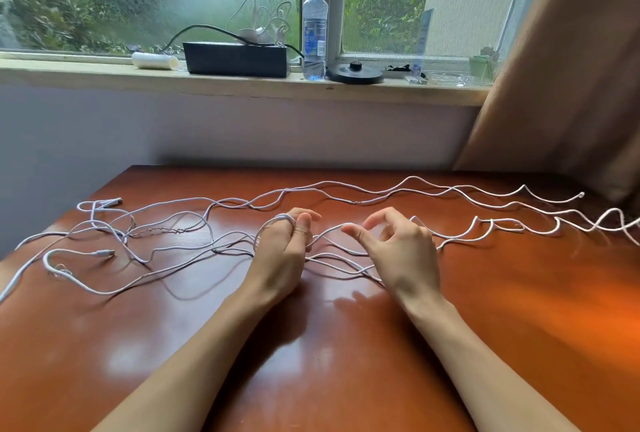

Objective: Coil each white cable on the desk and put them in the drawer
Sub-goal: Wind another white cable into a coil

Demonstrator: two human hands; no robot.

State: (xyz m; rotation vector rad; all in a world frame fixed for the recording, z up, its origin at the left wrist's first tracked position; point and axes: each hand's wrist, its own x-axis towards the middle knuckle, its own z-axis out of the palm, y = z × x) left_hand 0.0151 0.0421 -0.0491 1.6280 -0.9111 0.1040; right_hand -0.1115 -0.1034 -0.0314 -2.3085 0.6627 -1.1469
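Note:
Several long white cables (166, 248) lie tangled and stretched across the brown wooden desk (311, 345), running from the left edge to the far right. My left hand (284, 251) is at the desk's middle with a white cable looped round its curled fingers and the thumb pressed on the strand. My right hand (401, 248) hovers just to the right with thumb and fingers loosely spread, above the cable strand (332, 229) that leads from the left hand; it holds nothing. No drawer is in view.
A windowsill behind the desk carries a black box (235, 59) with cords on it, a water bottle (314, 33), a white roll (154, 60), a black round base (355, 73) and a small green pot (481, 66). A brown curtain (571, 68) hangs at the right.

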